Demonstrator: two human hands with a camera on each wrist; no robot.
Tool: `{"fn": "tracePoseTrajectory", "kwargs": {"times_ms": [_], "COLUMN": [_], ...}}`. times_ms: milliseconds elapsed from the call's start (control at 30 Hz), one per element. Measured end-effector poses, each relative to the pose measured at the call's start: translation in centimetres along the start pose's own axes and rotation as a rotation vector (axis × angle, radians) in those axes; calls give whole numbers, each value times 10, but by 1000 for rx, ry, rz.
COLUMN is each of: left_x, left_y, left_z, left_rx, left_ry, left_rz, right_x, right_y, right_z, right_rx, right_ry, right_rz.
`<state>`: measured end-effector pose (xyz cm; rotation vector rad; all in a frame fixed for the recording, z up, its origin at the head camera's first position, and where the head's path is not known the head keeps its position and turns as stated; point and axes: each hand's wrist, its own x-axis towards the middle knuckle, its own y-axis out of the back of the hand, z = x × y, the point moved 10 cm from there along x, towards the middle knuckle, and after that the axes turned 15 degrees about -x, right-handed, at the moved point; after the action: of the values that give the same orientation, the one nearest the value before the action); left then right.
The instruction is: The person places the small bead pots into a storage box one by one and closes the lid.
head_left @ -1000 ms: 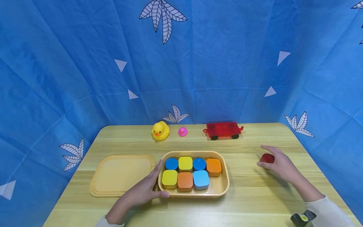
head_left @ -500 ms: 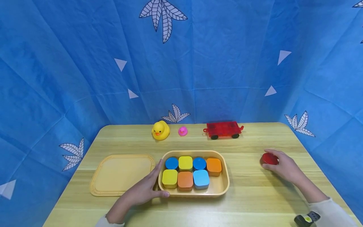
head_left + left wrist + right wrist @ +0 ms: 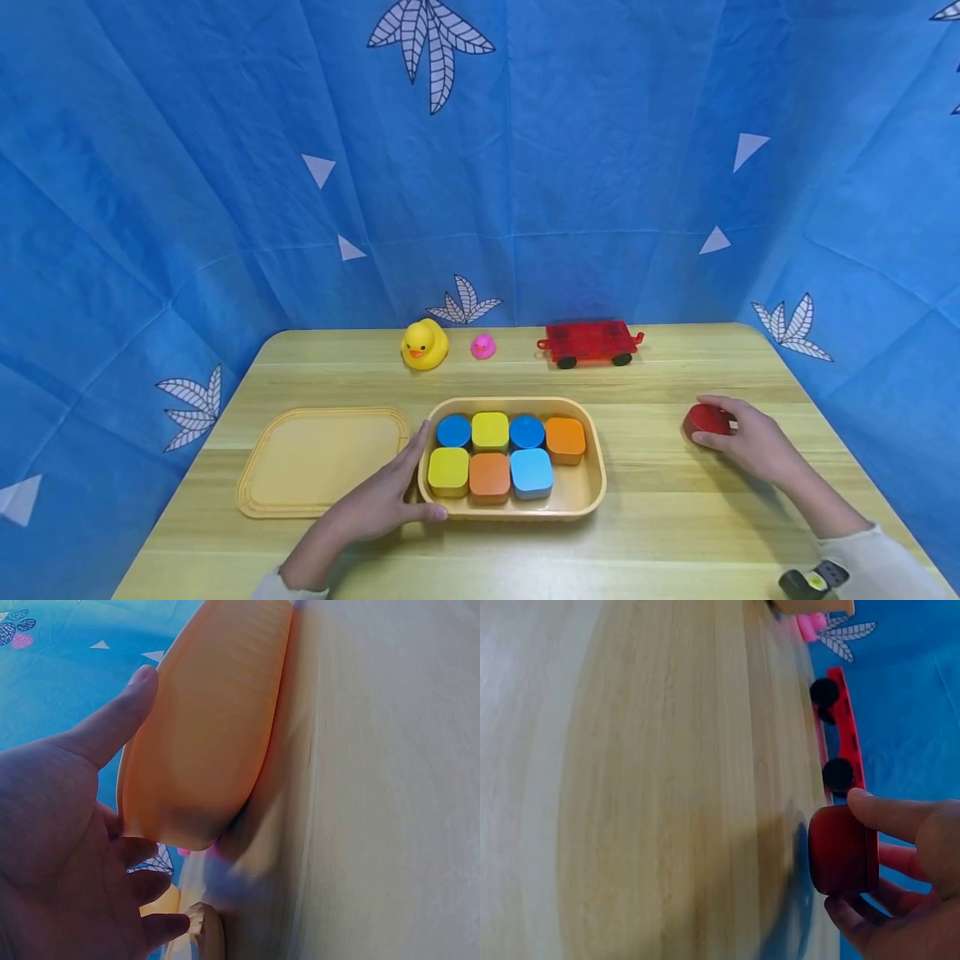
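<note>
My left hand (image 3: 378, 502) rests against the left end of a tan rounded tray (image 3: 592, 500), fingers along its end and thumb at the near rim. In the left wrist view, the thumb lies on the tray's outer wall (image 3: 202, 750). Inside the tray sit several blocks: two round blue ones, yellow square ones (image 3: 448, 472), orange square ones (image 3: 489, 478) and a light blue square one (image 3: 532, 473). Over at the right, my right hand (image 3: 757, 440) pinches a red round block (image 3: 707, 422) between thumb and fingertips, with its lower side close to the tabletop.
A flat tan lid (image 3: 322, 462) lies left of the tray. Along the back stand a yellow rubber duck (image 3: 424, 345), a small pink duck (image 3: 483, 347) and a red toy wagon (image 3: 591, 342). Behind the wooden table hangs a blue patterned curtain (image 3: 585, 167).
The right hand's fingers have closed in on the red block, which has shifted slightly. The left hand and the tray have kept their place.
</note>
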<state>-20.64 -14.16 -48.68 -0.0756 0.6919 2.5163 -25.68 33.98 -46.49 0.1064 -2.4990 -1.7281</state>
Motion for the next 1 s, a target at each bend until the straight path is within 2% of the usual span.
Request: {"fn": "tracePoseTrajectory", "kwargs": {"times_ms": [467, 1000], "left_x": [0, -1], "left_y": [0, 0], "left_z": [0, 2], "left_rx": [-1, -5], "left_ry": [-1, -8], "left_rz": [0, -1], "right_x": [-5, -15], "right_y": [9, 22], "right_z": [-50, -118], "right_rx": [112, 85], "right_ry": [85, 186], "right_rz": [3, 37]}}
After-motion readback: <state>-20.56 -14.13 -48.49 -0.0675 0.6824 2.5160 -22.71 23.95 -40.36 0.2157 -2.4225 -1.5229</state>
